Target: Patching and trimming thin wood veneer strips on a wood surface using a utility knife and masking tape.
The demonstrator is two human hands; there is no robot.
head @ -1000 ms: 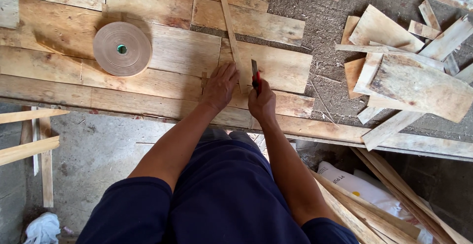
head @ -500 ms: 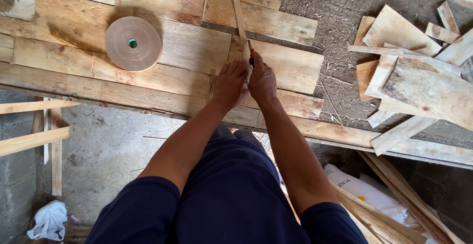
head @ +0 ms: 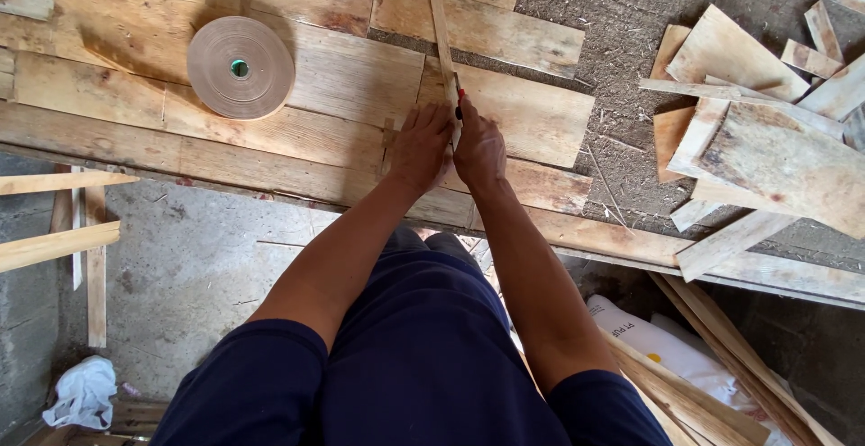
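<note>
A thin wooden strip [head: 440, 22] lies lengthwise on the plank workbench [head: 315, 68], running away from me. My left hand [head: 420, 144] presses flat on the strip's near end. My right hand [head: 478, 149] is right beside it, closed around a small tool with a red tip [head: 460, 96], its point set against the strip's right edge. Both hands touch each other over the strip. The tool's body is hidden inside my fist.
A flat roll of brown tape [head: 240, 68] lies on the bench to the left. A heap of wood offcuts [head: 766, 131] sits at the right. Long slats [head: 54, 243] stick out below left, a white sack [head: 649, 342] and more slats lie below right.
My right hand with the tool has moved up along the strip and closed in beside the left hand. The view has shifted, so the bench sits lower in the frame.
</note>
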